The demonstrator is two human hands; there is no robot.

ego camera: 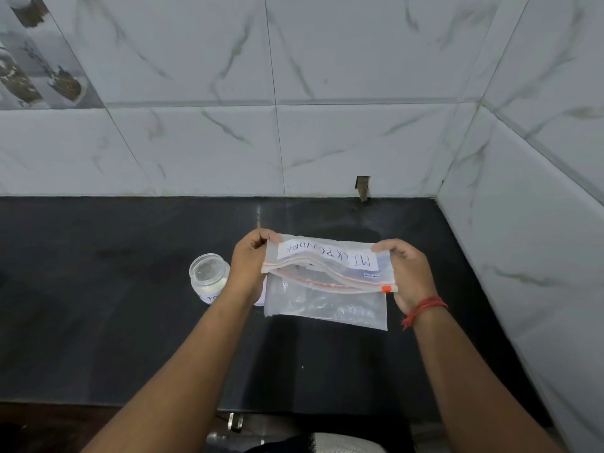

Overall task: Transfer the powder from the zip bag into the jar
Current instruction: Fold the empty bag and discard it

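A clear zip bag (327, 299) with a paper label reading MILK POWDER is held above the black counter, folded over near its top. My left hand (248, 259) pinches its left end and my right hand (408, 269) grips its right end. The red zip strip runs between the hands, with an orange slider at the right end. The bag looks nearly empty, with only faint white traces inside. A small open glass jar (209, 277) with white powder in it stands on the counter just left of my left wrist, which hides part of its label.
The black counter (114, 305) meets a white marble-tiled wall at the back and another on the right, forming a corner. A red thread is tied round my right wrist. Below the counter's front edge sits a metal fitting (236, 421).
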